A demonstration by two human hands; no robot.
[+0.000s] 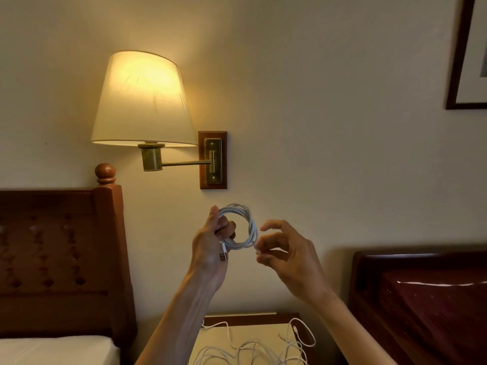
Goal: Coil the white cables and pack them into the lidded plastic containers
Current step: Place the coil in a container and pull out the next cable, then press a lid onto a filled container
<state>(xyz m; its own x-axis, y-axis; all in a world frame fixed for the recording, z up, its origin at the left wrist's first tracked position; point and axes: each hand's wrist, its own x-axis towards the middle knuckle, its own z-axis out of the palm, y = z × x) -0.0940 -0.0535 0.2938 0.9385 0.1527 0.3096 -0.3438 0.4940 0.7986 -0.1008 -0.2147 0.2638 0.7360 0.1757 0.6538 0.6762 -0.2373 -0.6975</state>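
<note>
Head view: left hand [210, 246] grips coiled white cable [241, 227], raised before wall. Right hand [282, 248] pinches loose end at coil side — coiling step nearly done. More loose cables [253, 349] lie on tabletop [263, 327] below. Next: tuck end, find container — none visible.

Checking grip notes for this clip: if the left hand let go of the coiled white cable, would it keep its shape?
Probably not: the coiled white cable has no visible tie, only the left hand holding it. Loose cables below sprawl limply, suggesting it is floppy and light.

White cable [243, 227], reddish-brown headboard [60, 259]
</note>
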